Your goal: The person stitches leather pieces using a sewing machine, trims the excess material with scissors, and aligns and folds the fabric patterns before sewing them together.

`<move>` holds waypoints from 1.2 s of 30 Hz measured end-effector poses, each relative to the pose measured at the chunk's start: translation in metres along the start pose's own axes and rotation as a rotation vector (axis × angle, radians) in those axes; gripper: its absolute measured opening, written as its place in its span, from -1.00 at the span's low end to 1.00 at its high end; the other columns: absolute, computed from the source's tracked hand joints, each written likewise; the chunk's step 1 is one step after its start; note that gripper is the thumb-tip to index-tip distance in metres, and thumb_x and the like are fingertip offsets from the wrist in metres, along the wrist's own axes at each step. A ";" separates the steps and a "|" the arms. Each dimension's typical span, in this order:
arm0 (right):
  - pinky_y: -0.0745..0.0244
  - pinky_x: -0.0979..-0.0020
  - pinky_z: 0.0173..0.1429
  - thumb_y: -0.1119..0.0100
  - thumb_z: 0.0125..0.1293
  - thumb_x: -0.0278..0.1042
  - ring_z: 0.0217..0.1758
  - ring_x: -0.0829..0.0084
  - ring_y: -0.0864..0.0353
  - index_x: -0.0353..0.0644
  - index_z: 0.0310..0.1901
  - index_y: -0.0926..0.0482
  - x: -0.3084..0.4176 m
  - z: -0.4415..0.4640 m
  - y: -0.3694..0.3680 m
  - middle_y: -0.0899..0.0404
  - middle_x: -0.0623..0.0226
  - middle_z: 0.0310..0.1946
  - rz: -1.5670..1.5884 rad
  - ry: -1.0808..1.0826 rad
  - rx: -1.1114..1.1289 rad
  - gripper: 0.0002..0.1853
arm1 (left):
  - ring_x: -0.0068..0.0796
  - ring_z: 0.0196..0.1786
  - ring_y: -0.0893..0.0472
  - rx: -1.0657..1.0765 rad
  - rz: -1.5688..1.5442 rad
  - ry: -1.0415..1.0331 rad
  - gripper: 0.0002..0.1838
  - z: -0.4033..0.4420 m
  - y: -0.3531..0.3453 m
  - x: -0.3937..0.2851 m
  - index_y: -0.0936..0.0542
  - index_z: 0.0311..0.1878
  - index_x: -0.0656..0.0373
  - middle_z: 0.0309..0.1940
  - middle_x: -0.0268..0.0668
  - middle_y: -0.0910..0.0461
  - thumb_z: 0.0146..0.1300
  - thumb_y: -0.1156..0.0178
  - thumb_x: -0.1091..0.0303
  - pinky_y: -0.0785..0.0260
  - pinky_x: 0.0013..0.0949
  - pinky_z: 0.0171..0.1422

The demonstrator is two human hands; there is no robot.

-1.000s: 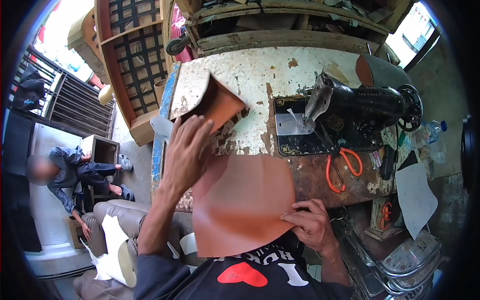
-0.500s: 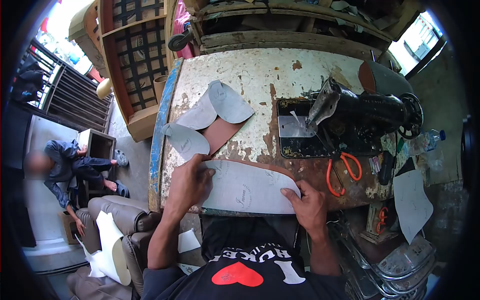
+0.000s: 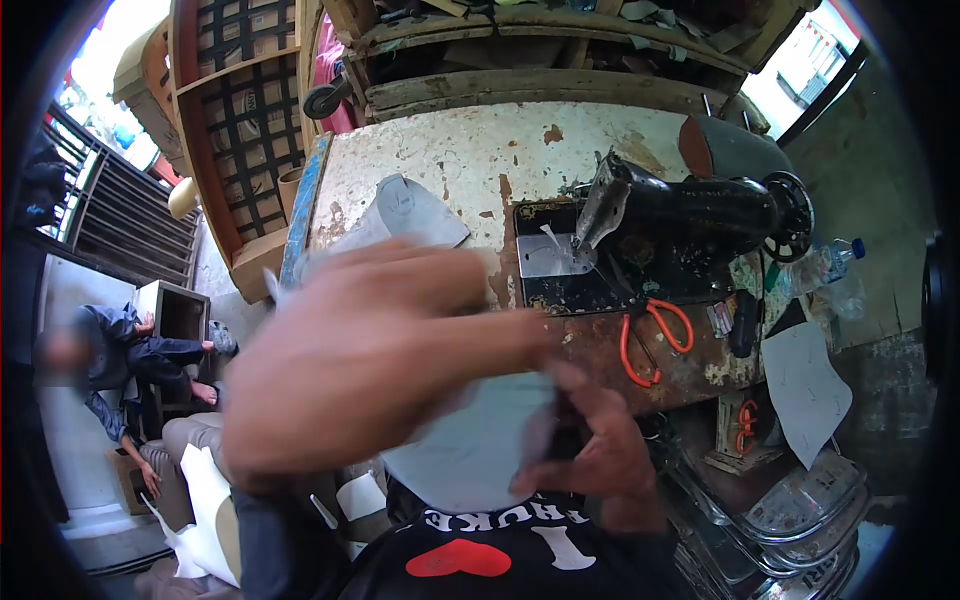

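My left hand (image 3: 370, 355) is smeared by motion, raised in front of the table with its fingers pointing right, so its grip cannot be made out. Low in front of my shirt, a cut leather piece (image 3: 465, 455) shows its pale grey backing and a rounded lower end. The right edge of this piece is between the thumb and fingers of my right hand (image 3: 605, 450), which is partly blurred. Behind my left hand, other cut leather pieces (image 3: 425, 212) with grey backing lie on the table, mostly covered from view.
A black sewing machine (image 3: 690, 215) stands on the worn table (image 3: 440, 140). Orange-handled scissors (image 3: 655, 340) lie before it, beside a dark object (image 3: 742, 323). A plastic bottle (image 3: 835, 258) is at right. Another person (image 3: 115, 350) sits at left near a grey-brown cushion (image 3: 190, 440).
My left hand has left its place on the piece's left end and swung up and across to the right. The leather piece has been turned and drawn down toward my shirt. The view has shifted slightly.
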State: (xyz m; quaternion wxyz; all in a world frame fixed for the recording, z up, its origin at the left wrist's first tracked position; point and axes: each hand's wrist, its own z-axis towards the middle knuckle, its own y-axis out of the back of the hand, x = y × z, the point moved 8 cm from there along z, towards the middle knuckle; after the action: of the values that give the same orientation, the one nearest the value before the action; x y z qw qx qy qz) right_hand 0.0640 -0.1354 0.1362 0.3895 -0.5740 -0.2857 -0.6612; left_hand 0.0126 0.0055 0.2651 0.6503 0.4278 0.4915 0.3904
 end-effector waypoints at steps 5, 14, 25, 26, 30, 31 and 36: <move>-0.60 0.39 0.13 -0.48 0.44 -0.35 -0.01 0.52 -0.72 -0.33 0.16 -0.65 -0.052 -0.034 0.031 -0.77 0.29 -0.01 -0.005 -0.087 -0.439 -0.64 | -0.01 0.44 -0.52 -0.332 0.096 -0.230 -0.31 0.059 -0.050 -0.029 -0.58 0.40 -0.10 0.28 -0.13 -0.56 0.14 -0.50 0.28 -0.30 0.10 0.57; -0.82 0.46 -0.18 -0.43 0.48 -0.31 -0.14 0.52 -0.75 -0.37 0.34 -0.48 -0.127 -0.119 0.062 -0.74 0.19 -0.09 0.207 -0.455 -0.564 -0.47 | 0.08 0.71 -0.19 -0.023 -0.015 0.328 -0.35 -0.053 -0.250 0.020 -0.44 0.59 -0.02 0.63 -0.05 -0.31 0.51 -0.25 0.03 0.07 0.30 0.75; -0.77 0.19 -0.15 -0.38 0.42 -0.46 -0.12 -0.09 -0.86 -0.36 0.15 -0.70 -0.114 -0.115 0.048 -0.79 -0.17 -0.08 -0.596 -0.373 -0.499 -0.68 | -0.20 0.23 -0.68 -0.143 -0.154 0.134 -0.60 -0.011 -0.205 0.057 -0.67 0.28 0.09 0.37 -0.22 -0.64 0.39 -0.32 0.35 -0.45 -0.12 0.38; -0.77 0.19 -0.15 -0.38 0.42 -0.46 -0.12 -0.09 -0.86 -0.36 0.15 -0.70 -0.115 -0.114 0.045 -0.79 -0.17 -0.08 -0.600 -0.374 -0.490 -0.68 | -0.21 0.23 -0.66 -0.231 -0.114 0.120 -0.59 0.003 -0.199 0.052 -0.67 0.29 0.07 0.38 -0.23 -0.63 0.38 -0.31 0.38 -0.48 -0.19 0.34; -0.76 0.21 -0.18 -0.38 0.40 -0.49 -0.15 -0.02 -0.87 -0.34 0.21 -0.70 -0.090 -0.107 0.037 -0.81 -0.10 -0.10 -0.797 -0.086 -0.473 -0.63 | -0.21 0.20 -0.64 -0.254 0.010 -0.022 -0.59 0.046 -0.208 0.048 -0.72 0.25 0.03 0.38 -0.26 -0.64 0.32 -0.33 0.42 -0.53 -0.19 0.29; -0.75 0.21 -0.21 -0.38 0.38 -0.50 -0.19 0.00 -0.87 -0.32 0.22 -0.70 -0.090 -0.107 0.035 -0.81 -0.07 -0.13 -0.830 -0.038 -0.445 -0.62 | -0.19 0.20 -0.63 -0.122 0.016 -0.013 -0.58 0.051 -0.220 0.053 -0.71 0.26 0.00 0.39 -0.28 -0.63 0.32 -0.32 0.43 -0.54 -0.17 0.29; -0.63 0.24 -0.40 -0.40 0.30 -0.55 -0.49 0.22 -0.73 -0.19 0.24 -0.74 -0.095 -0.111 0.028 -0.70 0.20 -0.43 -0.918 0.052 -0.394 -0.55 | -0.12 0.18 -0.65 -0.101 -0.098 0.000 -0.65 0.036 -0.229 0.074 -0.72 0.13 0.10 0.36 -0.18 -0.62 0.25 -0.35 0.47 -0.60 -0.14 0.27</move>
State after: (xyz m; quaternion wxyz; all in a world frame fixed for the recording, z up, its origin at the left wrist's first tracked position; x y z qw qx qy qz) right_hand 0.0313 -0.2243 0.0211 -0.0505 -0.4352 -0.3686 -0.8199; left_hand 0.0831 -0.0075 0.0327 0.6895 0.3700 0.4915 0.3824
